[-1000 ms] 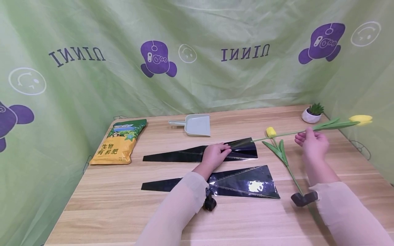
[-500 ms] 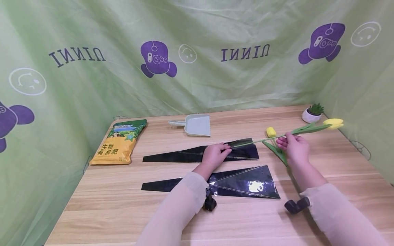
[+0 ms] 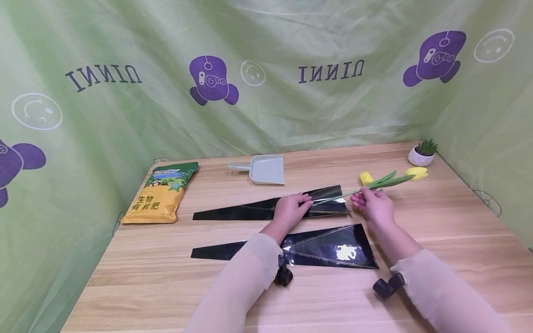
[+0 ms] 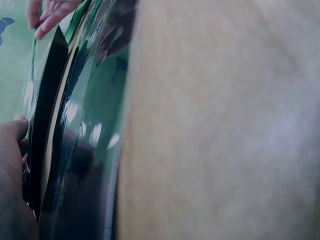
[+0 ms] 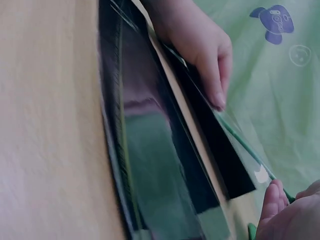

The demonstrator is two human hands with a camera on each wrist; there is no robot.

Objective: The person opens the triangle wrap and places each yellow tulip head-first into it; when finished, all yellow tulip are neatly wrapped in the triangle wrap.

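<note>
My right hand [image 3: 376,208] pinches the green stem of a yellow tulip [image 3: 416,173], its bloom pointing right. The stem's lower end reaches left into the wide mouth of the far black, glossy flower sleeve [image 3: 233,212]. On that sleeve lies my left hand [image 3: 290,213], thumb and fingers pinching its film beside the stem's end. The right wrist view shows the left hand [image 5: 202,55] at the sleeve's edge and the stem [image 5: 245,145] running between both hands. A second yellow tulip [image 3: 366,178] lies behind my right hand, its stem mostly hidden.
Nearer me, a second black sleeve [image 3: 333,247] lies flat, partly under my left forearm. A yellow-green fertilizer bag [image 3: 156,196] is at the left. A pale dustpan [image 3: 267,169] lies at the back, and a small potted succulent [image 3: 421,156] stands at the back right.
My right hand has moved left with the tulip, bringing its bloom closer to the sleeve and the stem lower over it. My left hand has stayed in place on the far sleeve.
</note>
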